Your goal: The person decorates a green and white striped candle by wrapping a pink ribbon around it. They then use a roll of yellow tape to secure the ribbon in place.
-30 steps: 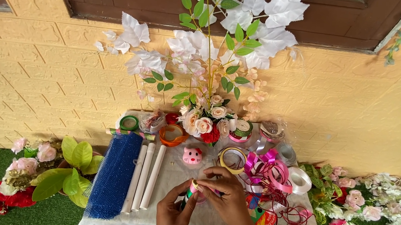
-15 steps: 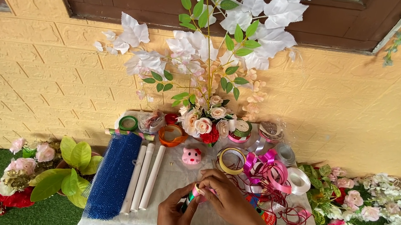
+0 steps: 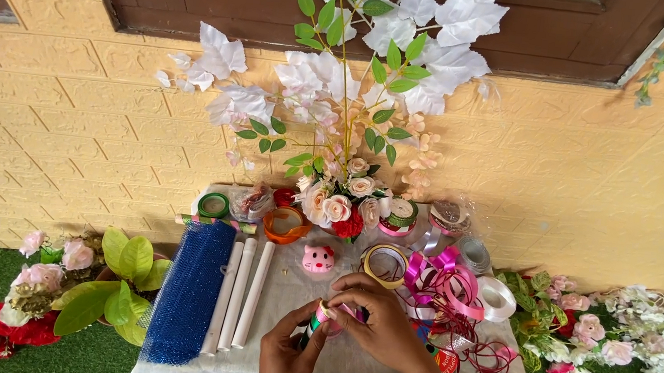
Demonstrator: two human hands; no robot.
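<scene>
Hands meet over the near middle of the counter (image 3: 287,290), which is draped in a pale cloth. Left hand (image 3: 289,357) grips a small green-and-red ribbon spool (image 3: 318,320) between thumb and fingers, holding it upright just above the cloth. Right hand (image 3: 373,320) closes from above, its fingertips pinching a pink ribbon end (image 3: 339,311) against the spool; whether the ribbon is wound around it cannot be told. Just beyond the hands sits a small pink pig figure (image 3: 318,258). Left of the left hand lie three white rolls (image 3: 241,293) side by side and, farther left, a blue mesh roll (image 3: 187,299). Right of the right hand a tangle of magenta curling ribbon (image 3: 442,278) touches a white ribbon ring (image 3: 496,298). Well beyond the hands stands a flower arrangement (image 3: 338,204) against the yellow wall.
</scene>
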